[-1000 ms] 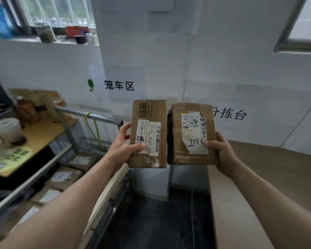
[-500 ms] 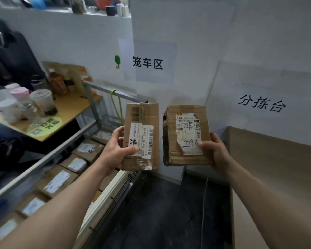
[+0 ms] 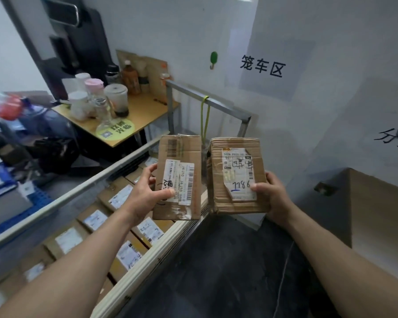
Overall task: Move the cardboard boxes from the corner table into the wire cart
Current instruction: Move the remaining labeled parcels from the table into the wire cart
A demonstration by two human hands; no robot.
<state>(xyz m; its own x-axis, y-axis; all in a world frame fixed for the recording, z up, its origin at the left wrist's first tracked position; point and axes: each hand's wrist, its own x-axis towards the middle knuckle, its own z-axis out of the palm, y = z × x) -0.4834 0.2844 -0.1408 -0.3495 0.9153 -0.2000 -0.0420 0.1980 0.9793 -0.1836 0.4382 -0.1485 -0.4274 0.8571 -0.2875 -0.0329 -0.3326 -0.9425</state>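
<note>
My left hand point(image 3: 147, 193) grips a slim cardboard box point(image 3: 184, 154) with a barcode label, thumb across its front. My right hand point(image 3: 270, 196) grips a squarer, creased cardboard box point(image 3: 236, 207) with a torn white label marked 7786. Both boxes are held upright side by side, almost touching, over the near right corner of the wire cart point(image 3: 207, 104). Several labelled cardboard boxes point(image 3: 92, 220) lie flat inside the cart below my left arm. The corner table point(image 3: 381, 203) shows as a brown surface at the right edge.
A wooden side table point(image 3: 145, 111) behind the cart holds cups, jars and bottles. A grey rail point(image 3: 83, 187) forms the cart's left edge and a cream ribbed rail point(image 3: 156, 251) its near edge. Dark floor point(image 3: 216, 271) lies between cart and corner table. Blue crates sit at far left.
The view has swung left and down, bringing more of the cart and its boxes into sight. Both hands still hold their boxes side by side, now over the cart's corner.
</note>
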